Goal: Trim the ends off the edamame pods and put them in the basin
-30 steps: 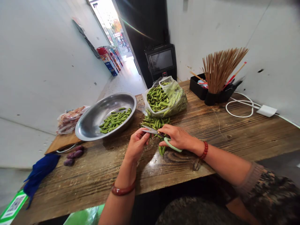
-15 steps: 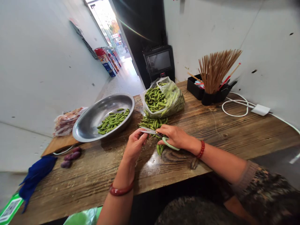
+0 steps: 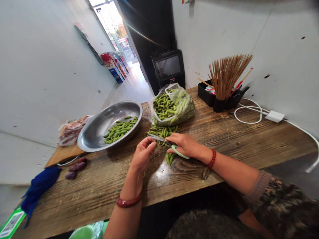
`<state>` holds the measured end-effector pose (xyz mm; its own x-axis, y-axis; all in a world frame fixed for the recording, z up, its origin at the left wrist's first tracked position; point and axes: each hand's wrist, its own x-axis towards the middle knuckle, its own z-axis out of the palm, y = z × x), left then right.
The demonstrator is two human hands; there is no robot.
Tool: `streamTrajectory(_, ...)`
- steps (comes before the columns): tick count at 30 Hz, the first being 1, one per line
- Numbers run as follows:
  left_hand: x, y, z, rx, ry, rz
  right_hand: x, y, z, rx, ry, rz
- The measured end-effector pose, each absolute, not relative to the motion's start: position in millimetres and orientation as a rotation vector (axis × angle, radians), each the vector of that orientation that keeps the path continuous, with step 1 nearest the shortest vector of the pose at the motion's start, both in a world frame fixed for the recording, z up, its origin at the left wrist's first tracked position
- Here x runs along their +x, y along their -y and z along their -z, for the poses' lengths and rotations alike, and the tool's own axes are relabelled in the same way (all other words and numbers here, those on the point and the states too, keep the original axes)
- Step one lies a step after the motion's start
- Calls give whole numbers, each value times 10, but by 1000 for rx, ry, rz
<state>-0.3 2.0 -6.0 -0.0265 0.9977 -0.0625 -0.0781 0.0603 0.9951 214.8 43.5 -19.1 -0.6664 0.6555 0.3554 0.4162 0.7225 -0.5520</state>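
My right hand (image 3: 185, 145) is closed around scissors with pale green handles (image 3: 179, 152); their blades point left and reach the fingertips of my left hand (image 3: 144, 152). Those left fingers are pinched together beside the blades, and what they hold, if anything, is too small to make out. A few green edamame pods (image 3: 169, 159) show just below my right hand, at its fingers. Behind the scissors lies a loose pile of edamame pods (image 3: 163, 130), in front of a clear plastic bag (image 3: 186, 107) full of them. More pods (image 3: 119, 130) lie in a wide steel basin (image 3: 96, 132) to the left.
On the wooden table (image 3: 107, 186), several purplish-red oval items (image 3: 77, 166) and a blue cloth (image 3: 42, 182) lie left. A plastic-wrapped bundle (image 3: 73, 129) sits behind them. Back right stand a black holder (image 3: 206, 94) with wooden sticks (image 3: 228, 78) and a white cable (image 3: 249, 122).
The whole view has shifted slightly. My hands and the scissors stay in nearly the same place, with the blades still at my left fingertips.
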Motion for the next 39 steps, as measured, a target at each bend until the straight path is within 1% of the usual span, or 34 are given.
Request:
streamTrajectory(5,-15,-28,5,841,-1102,-1307,2160,-472,211,-847,2283,-548)
streamTrajectory(10,-43,-43,6,754,-1033,-1394,2158,-428,186,-799,2311,-537)
streamTrajectory(25,52,-27,88,969,-1127,-1288,2152,-378,148,-772,2344,-591)
streamTrajectory(31,81,-22,78,940,-1111,-1320,2145,-370,141,-767,2337,-591)
streamTrajectory(39,116,-4,35,882,-1059,-1275,2128,-351,148,-761,2326,-602)
